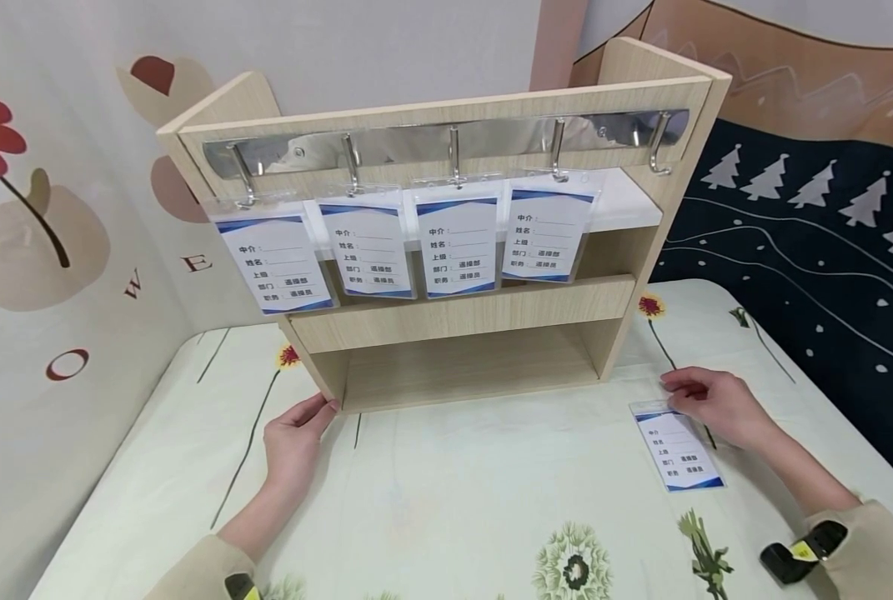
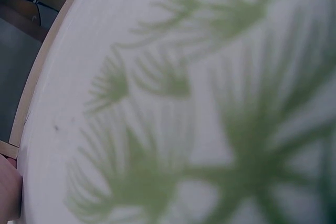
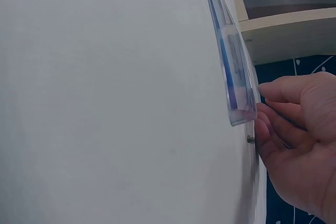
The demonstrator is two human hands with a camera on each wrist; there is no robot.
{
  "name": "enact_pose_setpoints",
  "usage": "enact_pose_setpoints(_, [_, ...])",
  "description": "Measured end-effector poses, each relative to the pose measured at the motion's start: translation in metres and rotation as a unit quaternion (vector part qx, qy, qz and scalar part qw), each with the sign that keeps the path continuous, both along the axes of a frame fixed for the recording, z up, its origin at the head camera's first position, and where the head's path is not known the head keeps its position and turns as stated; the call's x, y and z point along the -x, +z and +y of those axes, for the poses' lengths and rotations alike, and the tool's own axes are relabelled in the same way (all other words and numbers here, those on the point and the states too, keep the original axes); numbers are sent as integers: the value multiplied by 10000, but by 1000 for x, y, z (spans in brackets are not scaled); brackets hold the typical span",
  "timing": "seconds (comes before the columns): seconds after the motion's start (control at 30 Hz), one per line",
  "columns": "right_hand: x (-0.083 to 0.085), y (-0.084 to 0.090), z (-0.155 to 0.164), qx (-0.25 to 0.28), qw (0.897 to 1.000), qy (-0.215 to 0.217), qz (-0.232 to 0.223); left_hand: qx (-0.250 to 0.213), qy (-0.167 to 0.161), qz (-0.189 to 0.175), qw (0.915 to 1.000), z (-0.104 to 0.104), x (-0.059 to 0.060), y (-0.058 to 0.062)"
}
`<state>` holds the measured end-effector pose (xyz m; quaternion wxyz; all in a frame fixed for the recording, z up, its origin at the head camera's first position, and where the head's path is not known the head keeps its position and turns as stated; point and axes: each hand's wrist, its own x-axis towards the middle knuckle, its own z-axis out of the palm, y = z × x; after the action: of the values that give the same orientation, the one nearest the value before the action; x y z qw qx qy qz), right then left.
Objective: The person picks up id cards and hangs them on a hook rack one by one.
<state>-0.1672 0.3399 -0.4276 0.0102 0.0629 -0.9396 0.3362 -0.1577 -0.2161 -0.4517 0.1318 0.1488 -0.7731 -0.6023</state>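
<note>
Right hand pinches badge top edge, probably; left hand relaxed, touching shelf corner.

We see a pale cloth with blurred green leaf prints filling nearly the whole view. Along its edge from 12 to 9 o'clock runs a light wooden strip, with dark space beyond. At 8 o'clock a sliver of our left hand touches the cloth's edge.
</note>
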Motion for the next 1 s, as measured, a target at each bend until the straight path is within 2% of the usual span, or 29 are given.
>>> enact_pose_setpoints(0.17, [-1, 1, 0, 4, 9999, 87, -119, -24, 12, -14, 10000, 0, 0, 0])
enact_pose_setpoints(0.6, [-3, 10, 6, -376, 9981, 147, -461, -25, -22, -94, 9999, 1, 0, 1])
enact_pose_setpoints(0.8, [-5, 9, 5, -397, 9982, 234, -381, -58, -3, -66, 10000, 2, 0, 2])
enact_pose_setpoints(1.0, [-7, 6, 2, -383, 9986, 140, -348, 55, 17, -60, 10000, 0, 0, 1])
